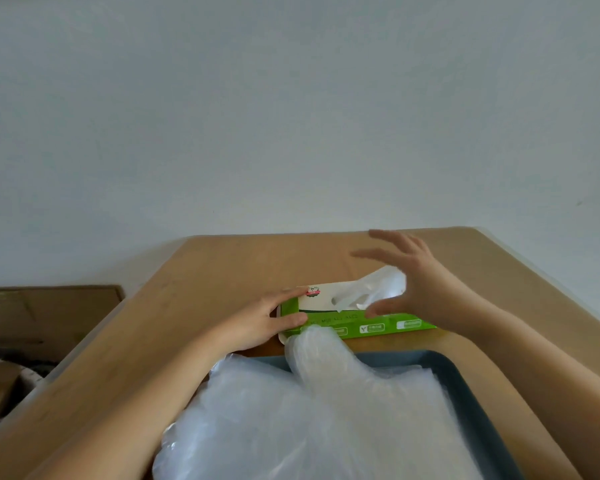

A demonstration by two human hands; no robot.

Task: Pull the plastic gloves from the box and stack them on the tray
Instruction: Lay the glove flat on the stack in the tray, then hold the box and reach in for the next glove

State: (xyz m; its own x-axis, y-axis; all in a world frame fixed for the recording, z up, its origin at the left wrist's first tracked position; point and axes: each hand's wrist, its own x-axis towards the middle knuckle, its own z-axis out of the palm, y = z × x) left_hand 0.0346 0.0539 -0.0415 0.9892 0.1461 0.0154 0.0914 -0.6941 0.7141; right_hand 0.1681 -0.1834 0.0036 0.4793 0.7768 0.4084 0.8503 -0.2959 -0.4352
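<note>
Translucent glove [378, 287] pokes from green box [371, 328] clasped by left grip [257, 323]; right grip [426, 285] splayed.

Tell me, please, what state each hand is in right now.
Left hand: grips the box at its left end.
Right hand: open, spread above the protruding glove.

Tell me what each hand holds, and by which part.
The left hand pinches the box at its left end, thumb on the front, fingers on top. The right hand holds nothing, spread over the protruding glove.
</note>
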